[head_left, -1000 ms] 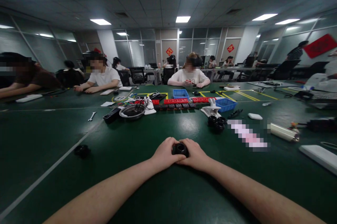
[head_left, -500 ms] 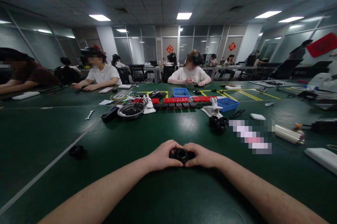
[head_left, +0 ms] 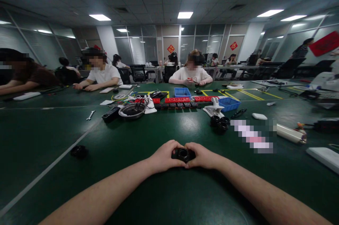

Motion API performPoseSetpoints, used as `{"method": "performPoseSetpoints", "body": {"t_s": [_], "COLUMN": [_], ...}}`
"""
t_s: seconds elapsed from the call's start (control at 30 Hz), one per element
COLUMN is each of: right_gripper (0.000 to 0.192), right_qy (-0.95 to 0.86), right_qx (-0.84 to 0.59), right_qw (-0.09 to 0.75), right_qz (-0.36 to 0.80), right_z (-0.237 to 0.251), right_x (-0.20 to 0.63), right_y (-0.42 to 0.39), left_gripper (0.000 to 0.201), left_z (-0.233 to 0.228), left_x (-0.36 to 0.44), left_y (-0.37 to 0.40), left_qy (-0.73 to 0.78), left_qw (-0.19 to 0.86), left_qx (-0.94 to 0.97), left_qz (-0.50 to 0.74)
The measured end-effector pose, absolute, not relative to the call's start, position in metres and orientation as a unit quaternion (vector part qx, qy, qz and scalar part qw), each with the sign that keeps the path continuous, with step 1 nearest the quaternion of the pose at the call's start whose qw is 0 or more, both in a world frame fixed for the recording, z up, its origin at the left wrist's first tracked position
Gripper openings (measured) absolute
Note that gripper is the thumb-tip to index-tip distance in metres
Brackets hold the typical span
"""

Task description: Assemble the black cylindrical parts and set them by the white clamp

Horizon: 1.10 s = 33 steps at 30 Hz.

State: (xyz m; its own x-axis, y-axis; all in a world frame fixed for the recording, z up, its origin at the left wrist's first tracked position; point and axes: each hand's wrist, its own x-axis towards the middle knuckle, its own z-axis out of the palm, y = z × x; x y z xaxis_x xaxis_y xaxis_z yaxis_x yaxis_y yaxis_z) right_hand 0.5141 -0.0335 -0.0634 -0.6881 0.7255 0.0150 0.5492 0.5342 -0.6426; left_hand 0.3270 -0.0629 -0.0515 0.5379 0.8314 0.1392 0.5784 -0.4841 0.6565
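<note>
Your left hand (head_left: 164, 156) and right hand (head_left: 202, 156) meet low over the green surface (head_left: 169, 196), fingers of both pinching a black ring (head_left: 183, 154) between them (opening upward). Beyond, right: three black rings (head_left: 219, 123). Farther: a blue bin (head_left: 228, 104).

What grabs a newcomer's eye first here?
Front and centre, the left hand and right hand meet around a small black ring-shaped part above the green table. Behind them, red blocks and blue bins stand out mid-table.
</note>
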Motion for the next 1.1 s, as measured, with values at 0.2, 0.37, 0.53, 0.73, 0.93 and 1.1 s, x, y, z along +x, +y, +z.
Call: {"method": "performPoseSetpoints", "body": {"t_s": [0.2,0.37,0.53,0.73,0.93,1.1], "right_gripper": [0.043,0.039,0.049,0.044,0.031,0.031], "right_qy": [-0.866,-0.854,-0.865,-0.903,-0.903,-0.897], "right_qx": [-0.449,-0.503,-0.469,-0.319,-0.278,-0.285], "right_qw": [0.143,0.128,0.163,0.152,0.137,0.143], "right_qz": [0.166,0.033,0.069,0.245,0.299,0.305], "right_z": [-0.068,-0.069,-0.068,-0.065,-0.062,-0.064], "right_x": [0.504,0.494,0.497,0.513,0.519,0.518], "right_y": [-0.04,-0.051,-0.049,-0.033,-0.028,-0.027], "left_gripper": [0.038,0.036,0.036,0.038,0.04,0.04], "left_z": [-0.058,-0.063,-0.059,-0.054,-0.056,-0.055], "left_x": [0.336,0.34,0.336,0.324,0.322,0.322], "left_y": [-0.069,-0.069,-0.066,-0.058,-0.055,-0.055], "left_qy": [0.5,0.551,0.518,0.424,0.413,0.412], "left_qw": [0.234,0.188,0.209,0.263,0.288,0.295], "left_qx": [0.792,0.762,0.781,0.834,0.833,0.831], "left_qz": [0.26,0.283,0.28,0.237,0.228,0.229]}}
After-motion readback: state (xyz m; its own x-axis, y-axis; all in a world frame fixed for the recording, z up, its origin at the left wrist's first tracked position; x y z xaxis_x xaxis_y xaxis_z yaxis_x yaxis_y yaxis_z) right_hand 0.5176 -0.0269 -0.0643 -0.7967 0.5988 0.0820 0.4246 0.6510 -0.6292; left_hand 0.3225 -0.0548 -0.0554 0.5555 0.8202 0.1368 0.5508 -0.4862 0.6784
